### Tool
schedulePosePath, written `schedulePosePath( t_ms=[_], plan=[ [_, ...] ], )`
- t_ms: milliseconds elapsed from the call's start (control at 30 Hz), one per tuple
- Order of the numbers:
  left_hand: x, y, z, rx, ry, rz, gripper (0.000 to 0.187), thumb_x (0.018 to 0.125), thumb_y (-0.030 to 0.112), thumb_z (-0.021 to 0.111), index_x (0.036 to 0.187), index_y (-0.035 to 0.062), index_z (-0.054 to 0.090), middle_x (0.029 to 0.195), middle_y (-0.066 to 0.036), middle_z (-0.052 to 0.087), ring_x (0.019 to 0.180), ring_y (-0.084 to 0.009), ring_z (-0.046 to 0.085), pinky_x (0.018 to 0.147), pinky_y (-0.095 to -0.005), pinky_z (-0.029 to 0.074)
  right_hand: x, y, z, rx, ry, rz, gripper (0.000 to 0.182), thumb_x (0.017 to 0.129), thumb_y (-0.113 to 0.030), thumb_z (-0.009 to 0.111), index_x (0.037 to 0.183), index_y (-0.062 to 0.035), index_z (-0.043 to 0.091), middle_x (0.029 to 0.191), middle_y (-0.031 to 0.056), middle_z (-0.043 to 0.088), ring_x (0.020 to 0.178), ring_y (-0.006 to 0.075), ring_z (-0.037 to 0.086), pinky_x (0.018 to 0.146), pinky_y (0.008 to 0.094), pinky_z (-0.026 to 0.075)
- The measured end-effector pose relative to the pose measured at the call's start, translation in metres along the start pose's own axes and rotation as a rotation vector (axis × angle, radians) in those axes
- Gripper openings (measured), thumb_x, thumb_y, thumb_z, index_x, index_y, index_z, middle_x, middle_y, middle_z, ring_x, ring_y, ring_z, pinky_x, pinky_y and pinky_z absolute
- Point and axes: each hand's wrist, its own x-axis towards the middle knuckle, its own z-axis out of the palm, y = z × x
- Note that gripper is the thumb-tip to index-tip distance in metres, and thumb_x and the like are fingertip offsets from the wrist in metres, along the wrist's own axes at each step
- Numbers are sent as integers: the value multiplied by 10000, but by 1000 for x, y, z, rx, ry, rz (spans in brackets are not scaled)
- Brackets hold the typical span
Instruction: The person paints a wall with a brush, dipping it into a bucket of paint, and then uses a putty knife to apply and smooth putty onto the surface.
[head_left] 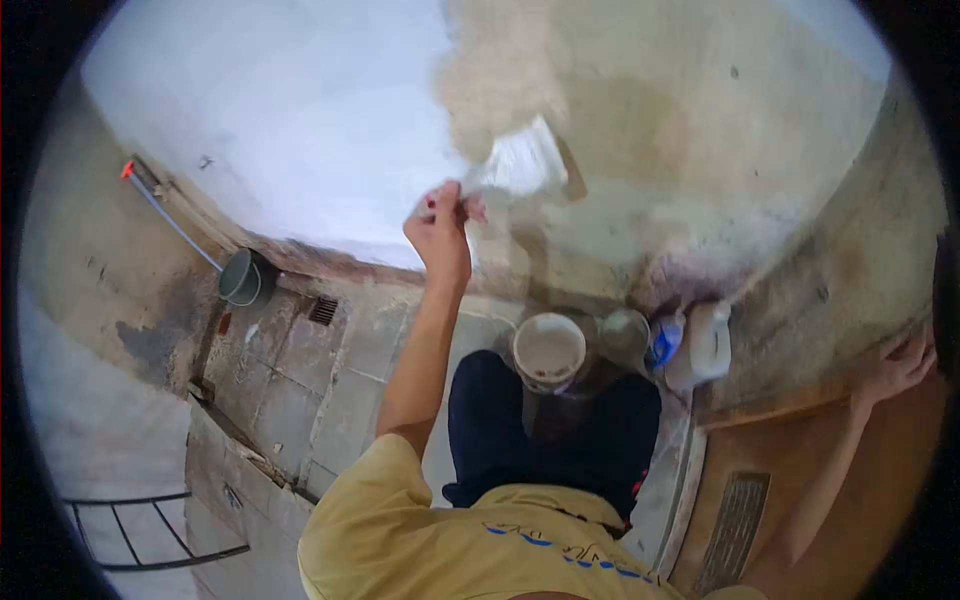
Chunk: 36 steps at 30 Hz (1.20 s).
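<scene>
The brush (525, 160) was at the wall (680, 120), where white met bare surface; contact could not be confirmed. The left hand (440, 235) had a narrow grip on it, apparently leaving the bristles clear. The right hand (900, 368) lay by the door (775, 445), probably for balance, grip undetermined. The white bucket (547, 381) stood near the knees (485, 375), presumably for reach.

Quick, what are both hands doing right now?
Left hand: closed, holding the wide brush.
Right hand: open, no object seen in it, up by the brown door; can't tell if it's touching.
</scene>
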Motion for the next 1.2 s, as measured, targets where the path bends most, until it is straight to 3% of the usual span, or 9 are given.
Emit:
schedulePosePath(
  t_ms=[100, 233, 667, 767, 833, 867, 1033, 1133, 1200],
  plan=[
    [60, 60, 45, -4, -3, 321, 186, 916, 113, 608, 836, -53, 582, 731, -128, 621, 596, -170, 558, 600, -312, 467, 7, -8, -4, 64, 42, 1, 289, 918, -108, 606, 1195, -29, 587, 1371, 197, 448, 1254, 314, 470, 927, 373, 522],
    [114, 139, 94, 75, -7, 695, 214, 898, 114, 612, 805, -77, 597, 678, -130, 616, 581, -192, 626, 531, -311, 534, 7, -10, -8, 87, 5, -2, 286, 924, -81, 594, 1206, -33, 579, 1392, 186, 422, 1256, 313, 464, 919, 363, 528],
    [173, 154, 154, 548, -39, 1047, 185, 871, 158, 649, 816, -19, 658, 671, -85, 658, 566, -174, 651, 517, -297, 523, 8, -13, -11, 167, 38, 19, 288, 932, -77, 585, 1216, -37, 584, 1413, 132, 412, 1259, 288, 461, 970, 357, 485],
    [165, 158, 171, 792, -4, 1106, 185, 884, 143, 638, 902, -39, 664, 738, -74, 676, 605, -123, 653, 540, -277, 524, 8, -15, -11, 174, 30, 44, 278, 929, -76, 588, 1204, -34, 593, 1422, 134, 407, 1256, 286, 466, 972, 356, 480],
    [172, 154, 179, 1051, -25, 1267, 64, 839, 53, 578, 818, -7, 575, 665, -159, 520, 599, -331, 531, 539, -426, 423, 8, -12, -9, 191, 69, 5, 289, 924, -74, 595, 1211, -37, 593, 1428, 136, 403, 1262, 288, 460, 978, 360, 472],
    [177, 151, 187, 980, -10, 1525, 90, 826, 78, 608, 762, 31, 564, 609, -142, 533, 541, -341, 550, 506, -429, 441, 8, -11, -9, 188, 70, 5, 289, 924, -74, 595, 1211, -37, 593, 1428, 136, 403, 1262, 288, 460, 978, 360, 472],
    [165, 118, 227, 1016, -88, 1351, 83, 795, 86, 636, 814, 31, 578, 753, -178, 609, 681, -356, 623, 597, -420, 510, 7, -14, -11, 192, 51, 28, 286, 916, -63, 601, 1202, -47, 596, 1429, 121, 405, 1297, 282, 423, 1009, 378, 443],
    [150, 97, 256, 1069, -176, 1399, 135, 780, 117, 635, 877, 35, 589, 821, -167, 621, 724, -344, 624, 606, -444, 511, 9, -17, -14, 213, 48, 36, 273, 923, -65, 591, 1195, -47, 597, 1433, 118, 402, 1308, 284, 409, 1018, 380, 434],
    [134, 91, 282, 1051, -79, 1503, 215, 847, 226, 658, 758, 31, 641, 697, -105, 637, 588, -247, 643, 504, -366, 505, 12, -20, -16, 211, 61, 33, 269, 926, -68, 586, 1193, -44, 598, 1436, 119, 400, 1304, 288, 415, 1014, 382, 437]
  ],
)
